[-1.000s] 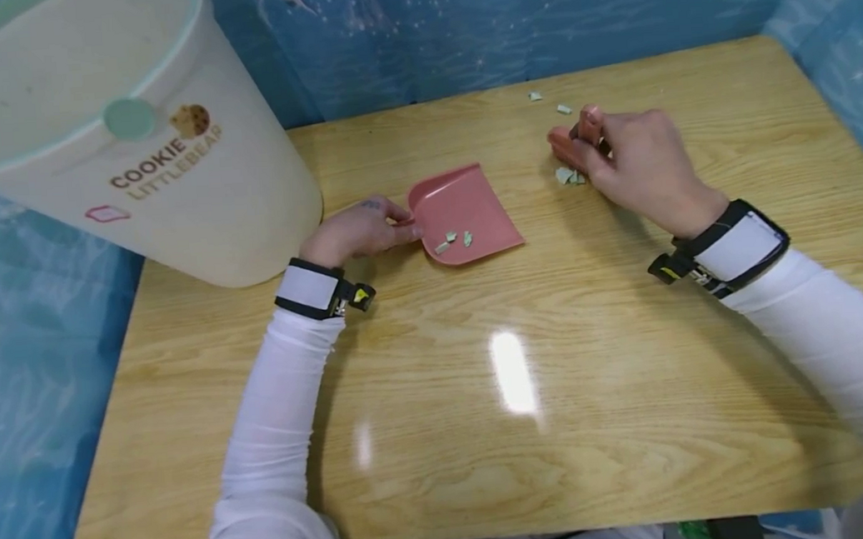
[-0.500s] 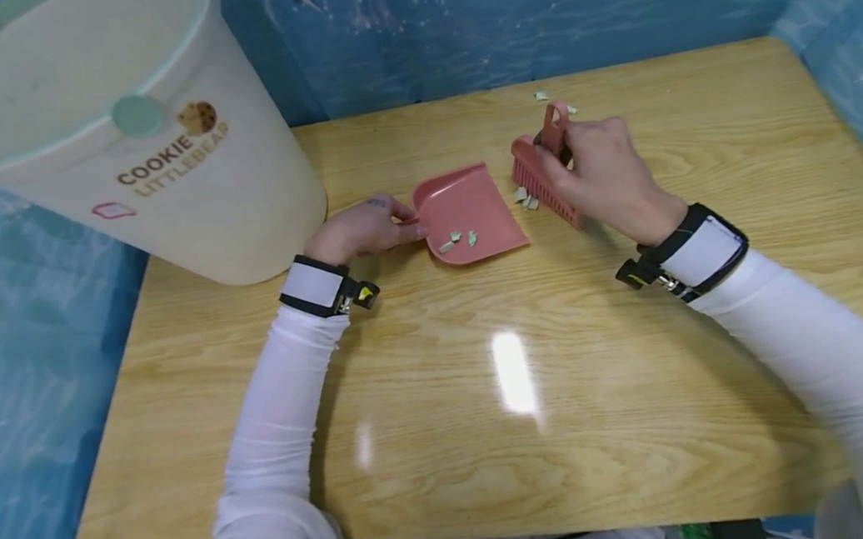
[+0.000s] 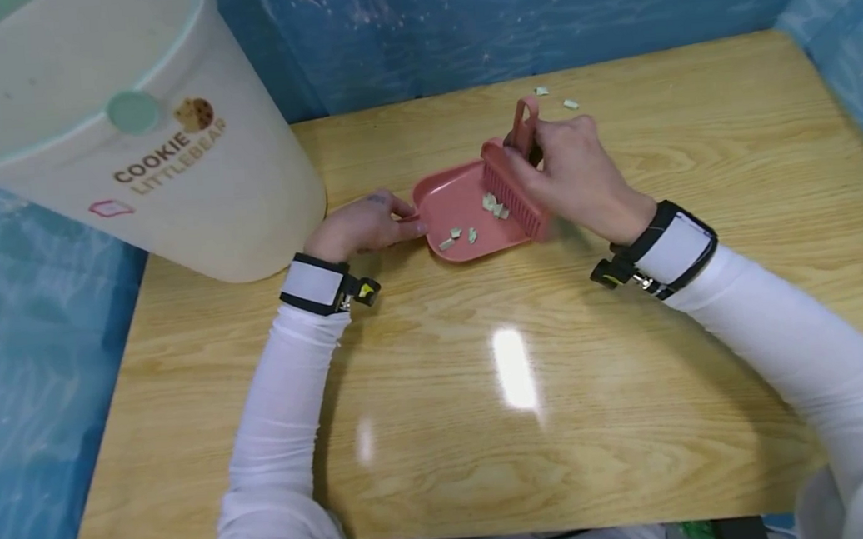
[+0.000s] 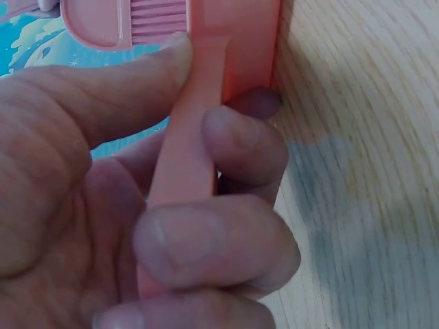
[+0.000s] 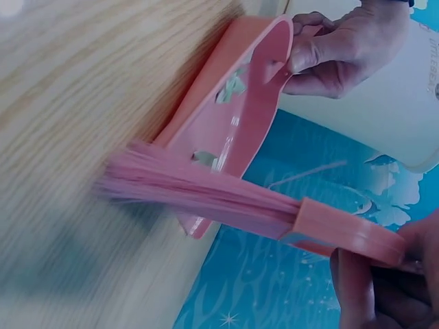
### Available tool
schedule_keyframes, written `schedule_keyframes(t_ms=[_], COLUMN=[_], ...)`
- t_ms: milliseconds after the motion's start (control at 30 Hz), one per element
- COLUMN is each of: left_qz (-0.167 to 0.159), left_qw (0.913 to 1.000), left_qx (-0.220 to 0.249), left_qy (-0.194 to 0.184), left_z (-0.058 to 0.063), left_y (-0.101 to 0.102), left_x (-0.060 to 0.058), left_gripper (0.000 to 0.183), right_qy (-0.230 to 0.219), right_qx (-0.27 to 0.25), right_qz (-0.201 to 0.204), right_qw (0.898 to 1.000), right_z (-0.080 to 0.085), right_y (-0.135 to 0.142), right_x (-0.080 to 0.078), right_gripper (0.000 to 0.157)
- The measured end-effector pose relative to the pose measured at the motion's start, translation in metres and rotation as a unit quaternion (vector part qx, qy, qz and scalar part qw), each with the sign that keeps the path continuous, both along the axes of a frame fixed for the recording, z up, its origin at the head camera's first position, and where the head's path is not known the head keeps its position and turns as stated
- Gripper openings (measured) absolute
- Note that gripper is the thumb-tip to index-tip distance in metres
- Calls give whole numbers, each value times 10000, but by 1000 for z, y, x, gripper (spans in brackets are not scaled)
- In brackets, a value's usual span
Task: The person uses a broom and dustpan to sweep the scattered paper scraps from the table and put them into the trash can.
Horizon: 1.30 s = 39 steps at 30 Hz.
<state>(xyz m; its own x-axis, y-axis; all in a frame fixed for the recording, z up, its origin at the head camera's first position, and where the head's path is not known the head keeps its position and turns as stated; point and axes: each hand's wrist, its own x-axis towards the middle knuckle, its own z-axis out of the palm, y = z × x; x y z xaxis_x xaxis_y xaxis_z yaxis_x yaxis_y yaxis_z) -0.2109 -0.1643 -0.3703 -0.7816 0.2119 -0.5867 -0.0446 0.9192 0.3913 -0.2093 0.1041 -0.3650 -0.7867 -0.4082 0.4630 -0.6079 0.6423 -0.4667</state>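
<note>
My left hand grips the handle of a pink dustpan, which lies on the table with its mouth to the right. In the left wrist view, fingers wrap round the dustpan handle. My right hand holds a pink hand brush by its handle, bristles downward at the dustpan's front lip. Several pale green scraps lie in the pan just ahead of the bristles, and others sit nearer its back. The right wrist view shows the bristles across the pan's mouth.
Two more pale scraps lie near the back edge of the wooden table. A large white bin with a green rim stands at the left, close to my left hand. Blue patterned sheeting rises behind the table.
My right hand has moved left with the brush, from the scraps on the table to the dustpan's mouth. A small cluster of scraps has gone into the pan. The left hand stays nearly still.
</note>
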Motion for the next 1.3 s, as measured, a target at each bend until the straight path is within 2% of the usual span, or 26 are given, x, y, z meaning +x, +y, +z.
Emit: schedule_keyframes(t_ms=[567,767,833,933,1000,1100,1200,1233,1300], left_qz=[-92,-28,-30,-61,-54,-20,8,4,-28], left_qw=[9999,10000,10000,10000,10000,10000,10000,10000,10000], left_qx=[-49,-43,-26,-4,24,36,11,2,-5], left_qy=[4,-22,-22,31,49,55,23,10,-18], left_z=[-1,-1,-1,-1,0,1,1,1,1], left_y=[-2,-2,-1,0,1,1,1,0,1], left_x=[-1,0,0,0,0,0,-1,-1,-2], left_gripper=[58,58,58,58,57,58,58,58,58], right_qy=[292,323,158,-106,26,847,1556,1641,1511], right_qx=[-8,-331,-595,-1054,-1208,-963,-549,-405,-151], right_qz=[438,840,855,627,299,-180,-531,-596,-840], right_qw=[9986,9954,9944,9924,9922,9916,9849,9838,9848], right_z=[3,5,8,14,19,27,31,30,27], right_y=[-14,-8,-3,11,23,44,63,69,78], right_x=[2,4,4,-2,-10,-31,-52,-58,-65], right_gripper=[26,19,16,17,19,21,24,25,27])
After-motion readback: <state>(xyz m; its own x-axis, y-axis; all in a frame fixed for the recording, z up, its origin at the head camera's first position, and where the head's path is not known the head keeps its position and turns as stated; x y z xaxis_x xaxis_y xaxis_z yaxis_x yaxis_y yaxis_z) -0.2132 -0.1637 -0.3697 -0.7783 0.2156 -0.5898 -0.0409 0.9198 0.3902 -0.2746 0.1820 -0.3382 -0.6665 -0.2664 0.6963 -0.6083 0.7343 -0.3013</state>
